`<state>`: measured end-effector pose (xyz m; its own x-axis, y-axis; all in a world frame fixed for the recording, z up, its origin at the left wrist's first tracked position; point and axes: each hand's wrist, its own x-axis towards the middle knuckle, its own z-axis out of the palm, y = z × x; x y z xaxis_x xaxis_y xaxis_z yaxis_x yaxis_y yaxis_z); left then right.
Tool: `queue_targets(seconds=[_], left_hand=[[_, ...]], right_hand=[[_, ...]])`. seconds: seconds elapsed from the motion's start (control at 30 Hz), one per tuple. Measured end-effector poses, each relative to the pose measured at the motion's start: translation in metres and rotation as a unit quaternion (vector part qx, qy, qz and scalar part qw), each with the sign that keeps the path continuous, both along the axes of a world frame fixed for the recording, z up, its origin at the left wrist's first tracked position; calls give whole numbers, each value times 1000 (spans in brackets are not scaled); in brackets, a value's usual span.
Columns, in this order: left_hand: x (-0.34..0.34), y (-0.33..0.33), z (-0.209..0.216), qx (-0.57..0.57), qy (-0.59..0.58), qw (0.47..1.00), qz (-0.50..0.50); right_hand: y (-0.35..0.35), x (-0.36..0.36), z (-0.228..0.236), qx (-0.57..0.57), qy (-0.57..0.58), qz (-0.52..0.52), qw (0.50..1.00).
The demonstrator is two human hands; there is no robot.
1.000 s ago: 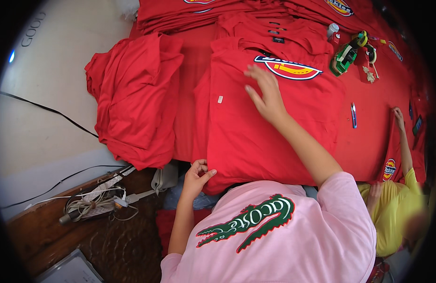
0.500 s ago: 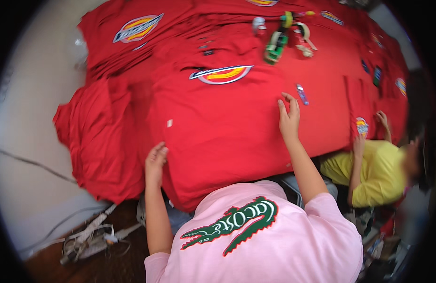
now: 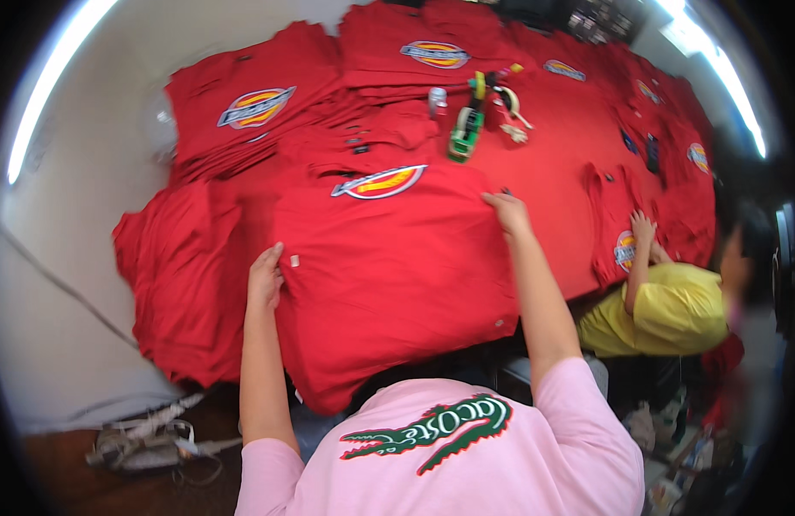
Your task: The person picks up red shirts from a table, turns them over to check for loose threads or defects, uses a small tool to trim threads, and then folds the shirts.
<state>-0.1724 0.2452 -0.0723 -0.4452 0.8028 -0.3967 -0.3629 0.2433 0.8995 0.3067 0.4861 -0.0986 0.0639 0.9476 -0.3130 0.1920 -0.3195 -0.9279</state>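
A red T-shirt (image 3: 397, 267) with a colourful chest logo lies spread in front of me, its lower edge hanging over the table's near side. My left hand (image 3: 265, 277) pinches its left edge close to a small white tag. At the opposite edge, below and right of the logo, my right hand (image 3: 509, 215) has its fingers closed on the fabric. Both hands hold the shirt slightly drawn out between them. What lies under the right fingers is hidden.
Piled red shirts (image 3: 251, 103) sit at the back, and a crumpled red heap (image 3: 178, 284) lies left. Beyond the shirt are a green tape dispenser (image 3: 466, 133) and a tape roll (image 3: 507, 101). A person in yellow (image 3: 672, 310) handles a shirt at right. Cables (image 3: 148, 439) lie lower left.
Both hands have come onto the T-shirt's side edges and closed on them; before, their fingers were apart. The view has shifted, bringing more of the back shirt piles and ceiling lights into sight.
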Motion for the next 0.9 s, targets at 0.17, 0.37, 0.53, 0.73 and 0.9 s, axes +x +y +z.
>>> queue_targets(seconds=[0.17,0.37,0.53,0.73,0.9], left_hand=[[15,-57,67,123,-13,992,17],[47,-113,126,284,32,958,17],[48,-186,154,249,135,953,103],[110,-252,205,358,315,876,71],[214,-234,268,567,150,750,-305]], right_hand=[[-47,48,77,115,217,67,967],[-125,121,155,210,242,49,946],[-228,200,205,348,152,86,921],[-341,287,257,267,207,63,939],[-401,314,263,299,244,-36,922]])
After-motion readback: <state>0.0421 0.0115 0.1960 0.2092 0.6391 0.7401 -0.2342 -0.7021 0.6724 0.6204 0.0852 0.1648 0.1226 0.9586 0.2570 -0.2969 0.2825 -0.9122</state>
